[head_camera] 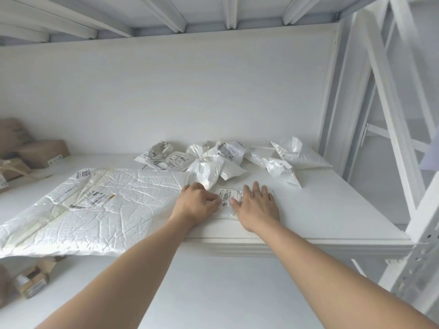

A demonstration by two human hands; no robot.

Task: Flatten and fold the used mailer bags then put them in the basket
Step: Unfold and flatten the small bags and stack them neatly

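A small white mailer bag (228, 200) with a printed label lies flat near the front edge of the white shelf (332, 210). My left hand (198, 203) has its fingers curled onto the bag's left side. My right hand (257, 207) lies flat with straight fingers, pressing on its right side. A large flattened white mailer bag (99, 210) spreads over the shelf to the left and overhangs the front edge. Several crumpled white mailer bags (221, 160) lie in a heap behind the hands. No basket shows.
Brown cardboard parcels (35, 150) sit at the far left of the shelf, and small boxes (31, 281) lie below it at lower left. White metal rack posts (403, 162) stand at the right. A white wall closes the back.
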